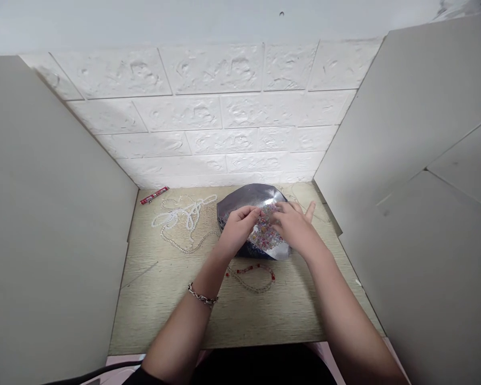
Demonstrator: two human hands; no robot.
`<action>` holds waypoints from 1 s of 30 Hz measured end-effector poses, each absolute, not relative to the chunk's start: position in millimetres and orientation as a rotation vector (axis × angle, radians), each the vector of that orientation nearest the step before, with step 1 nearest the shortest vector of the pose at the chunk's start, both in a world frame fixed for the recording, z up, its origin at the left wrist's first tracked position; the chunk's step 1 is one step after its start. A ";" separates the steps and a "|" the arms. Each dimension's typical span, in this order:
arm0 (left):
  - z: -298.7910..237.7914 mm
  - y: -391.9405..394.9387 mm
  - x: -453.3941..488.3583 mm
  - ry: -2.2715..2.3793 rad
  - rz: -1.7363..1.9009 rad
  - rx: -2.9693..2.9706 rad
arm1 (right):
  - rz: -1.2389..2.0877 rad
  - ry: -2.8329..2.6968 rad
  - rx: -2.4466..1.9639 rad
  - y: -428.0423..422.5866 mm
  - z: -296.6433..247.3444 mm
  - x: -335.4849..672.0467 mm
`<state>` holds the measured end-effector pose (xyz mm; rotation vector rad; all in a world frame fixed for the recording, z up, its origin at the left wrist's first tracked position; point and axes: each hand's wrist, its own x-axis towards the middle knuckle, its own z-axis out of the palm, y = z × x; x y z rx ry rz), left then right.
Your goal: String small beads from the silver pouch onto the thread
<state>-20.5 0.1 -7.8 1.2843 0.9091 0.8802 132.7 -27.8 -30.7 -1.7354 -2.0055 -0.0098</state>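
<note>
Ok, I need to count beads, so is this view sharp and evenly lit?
Head view: even, soft light on the table; glare on the shiny tray; wide-angle bending at the edges; beads by the left hand and right hand too small to count.

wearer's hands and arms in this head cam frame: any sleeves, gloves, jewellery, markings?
Left hand and right hand are bare, with no gloves and no rings that I can make out. The forearms are uncovered; no sleeve reaches them. The only item worn is a silver chain-link bracelet on the left wrist. No watch or markings are visible.
</note>
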 end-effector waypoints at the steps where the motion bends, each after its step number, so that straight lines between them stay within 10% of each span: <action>1: -7.6 0.3 -20.7 0.929 0.923 1.292 | -0.049 -2.027 -1.772 -29.5 -33.8 132.8; 30: -6.8 -3.2 -20.6 1.065 1.331 1.638 | 0.211 -2.048 -2.175 -23.6 -40.1 119.3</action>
